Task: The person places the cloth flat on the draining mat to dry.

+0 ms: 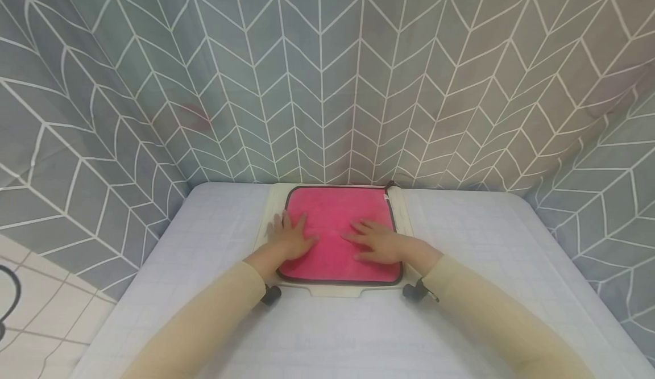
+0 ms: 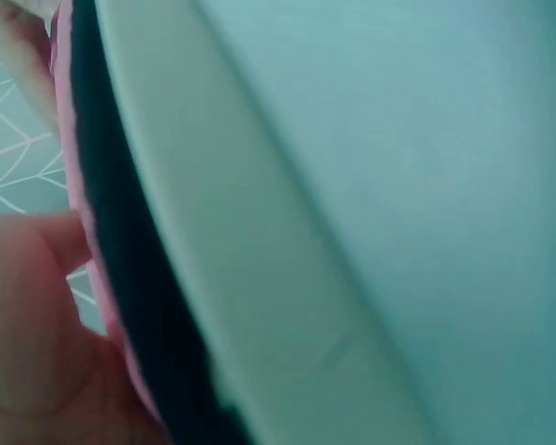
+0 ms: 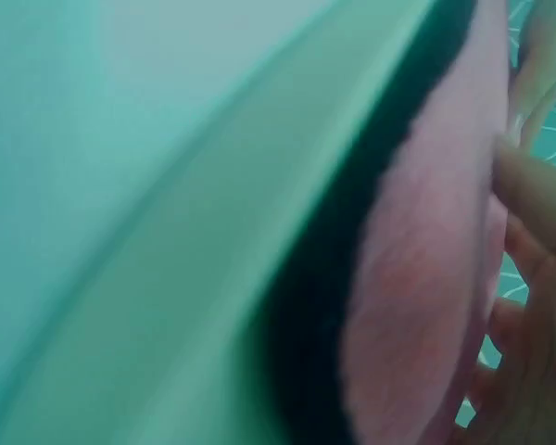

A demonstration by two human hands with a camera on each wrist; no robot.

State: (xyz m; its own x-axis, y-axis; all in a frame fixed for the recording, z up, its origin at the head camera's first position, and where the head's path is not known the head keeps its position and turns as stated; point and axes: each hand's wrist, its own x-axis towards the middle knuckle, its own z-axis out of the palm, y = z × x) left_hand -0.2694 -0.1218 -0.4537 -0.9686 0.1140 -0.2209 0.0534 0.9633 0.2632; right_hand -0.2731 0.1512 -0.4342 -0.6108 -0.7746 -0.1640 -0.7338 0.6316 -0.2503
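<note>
A pink cloth (image 1: 330,214) with a dark edging lies spread flat over a cream-coloured board or tray (image 1: 335,292). My left hand (image 1: 290,238) rests on its left side, fingers spread and reaching over the dark edge. On the right side my right hand (image 1: 376,241) lies with straight, parted fingers on the fabric. The left wrist view shows the left thumb (image 2: 65,236) against the pink surface. In the right wrist view the right hand (image 3: 537,306) touches the cloth (image 3: 417,306), above its thick dark border.
The board sits at the far side of a table with a white cover (image 1: 460,231). Behind and around it hangs a grey curtain (image 1: 327,83) with white chevron lines. Pale floor tiles (image 1: 46,299) show at the lower left. A small dark loop (image 1: 390,184) sticks out at the cloth's upper right corner.
</note>
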